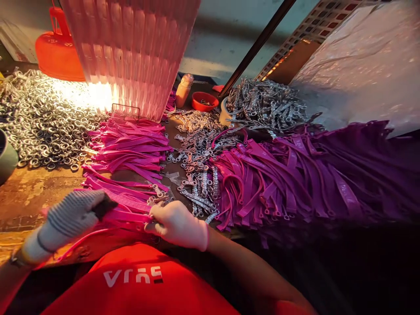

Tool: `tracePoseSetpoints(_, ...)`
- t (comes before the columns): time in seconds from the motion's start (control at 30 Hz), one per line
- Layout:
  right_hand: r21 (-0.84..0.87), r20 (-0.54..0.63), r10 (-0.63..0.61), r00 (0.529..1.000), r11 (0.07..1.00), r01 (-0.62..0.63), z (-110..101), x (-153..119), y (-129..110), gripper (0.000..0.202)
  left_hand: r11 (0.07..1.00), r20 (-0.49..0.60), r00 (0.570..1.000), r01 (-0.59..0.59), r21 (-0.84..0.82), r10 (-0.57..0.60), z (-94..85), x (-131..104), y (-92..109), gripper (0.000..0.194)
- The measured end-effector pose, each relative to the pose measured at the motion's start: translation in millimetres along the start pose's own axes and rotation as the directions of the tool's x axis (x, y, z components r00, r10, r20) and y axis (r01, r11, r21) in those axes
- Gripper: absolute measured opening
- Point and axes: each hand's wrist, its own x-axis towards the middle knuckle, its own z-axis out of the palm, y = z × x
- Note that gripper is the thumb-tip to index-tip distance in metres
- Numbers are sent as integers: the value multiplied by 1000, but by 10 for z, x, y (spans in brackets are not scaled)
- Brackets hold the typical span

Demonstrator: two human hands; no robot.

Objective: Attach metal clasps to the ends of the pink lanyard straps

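My left hand [74,214], in a grey striped glove with dark fingertips, is closed near one end of a pink strap [129,215]. The strap runs flat across to my right hand [177,225], which wears a white glove and pinches its other end between thumb and fingers. What lies under the right fingertips is hidden. Just beyond both hands sits a stack of pink straps [131,146], some with metal chain ends. Beside my right hand, metal chain pieces with rings [200,183] lie in a loose pile.
Metal rings [42,127] are heaped at left under a red lamp [59,54], by a corrugated panel [131,48]. Purple straps [278,175] spread to the right. Behind stand a red bowl [205,101], a bottle [184,89] and a container heaped with chains [265,105].
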Motion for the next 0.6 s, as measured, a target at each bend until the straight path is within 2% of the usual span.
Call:
tracePoseSetpoints(0.1,252,-13,98,995,963,-92,-65,-33,109,23,992,-71,996,-37,118,45,-102,96,-184,15)
tracePoseSetpoints(0.17,337,35,158,987,928,-160,-65,-42,178,38,979,-19,999,-47,197,51,-30,159,-290,10)
tracePoseSetpoints(0.27,283,68,256,964,922,-265,-81,-77,276,60,961,97,994,-69,267,44,151,278,-384,22)
tracePoseSetpoints(0.33,165,65,307,949,935,-314,-128,-116,336,62,956,144,989,-83,281,43,254,385,-415,28)
tracePoseSetpoints(0.4,49,51,343,938,937,-345,-186,-141,386,54,943,205,978,-105,315,40,338,500,-441,34)
tracePoseSetpoints(0.47,3,0,341,940,940,-341,-218,-117,420,41,912,272,962,-136,386,28,420,597,-465,44)
tracePoseSetpoints(0.53,39,-87,291,953,957,-289,-192,-14,440,32,872,318,948,-167,460,13,507,654,-469,56)
tracePoseSetpoints(0.6,111,-165,213,963,974,-196,-103,169,455,27,841,345,939,-190,506,5,589,660,-442,59)
